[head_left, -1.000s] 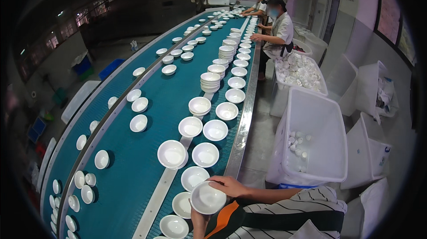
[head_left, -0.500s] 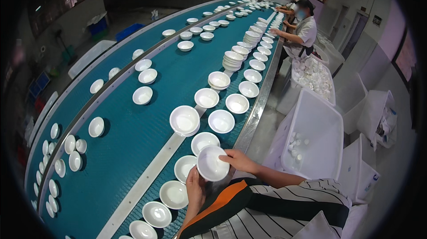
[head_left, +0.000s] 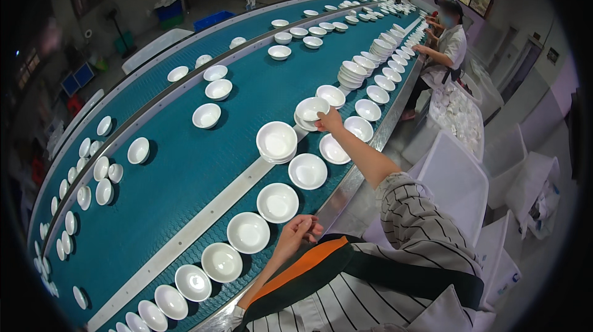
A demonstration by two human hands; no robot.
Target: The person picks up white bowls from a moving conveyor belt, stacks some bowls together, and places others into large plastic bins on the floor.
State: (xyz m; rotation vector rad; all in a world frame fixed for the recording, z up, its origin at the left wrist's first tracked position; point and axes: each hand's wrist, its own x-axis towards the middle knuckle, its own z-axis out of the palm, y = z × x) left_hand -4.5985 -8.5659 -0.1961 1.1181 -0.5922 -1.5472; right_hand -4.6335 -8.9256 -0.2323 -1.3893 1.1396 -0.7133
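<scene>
My right hand [head_left: 327,121] is stretched out over the conveyor belt and grips the rim of a white bowl [head_left: 311,108]. That bowl is at the top of a short stack on the pale divider strip [head_left: 204,218]. Nearer to me, a larger stack of bowls [head_left: 276,140] stands on the same strip. My left hand [head_left: 299,233] hovers by the near edge of the belt, empty, its fingers loosely bent and apart. Close beside it, a white bowl [head_left: 248,232] sits in a single row of upright bowls.
Taller bowl stacks [head_left: 353,74] stand farther up the divider strip. Loose bowls [head_left: 206,116] lie across the green belt [head_left: 167,177]. A metal edge [head_left: 346,199] runs along my side. Large white bins [head_left: 457,177] stand to the right; a co-worker [head_left: 448,42] is at the belt beyond.
My right hand has carried the bowl away from me to the stack on the strip. My left hand has let go of it. The view has shifted, and the near row has moved along.
</scene>
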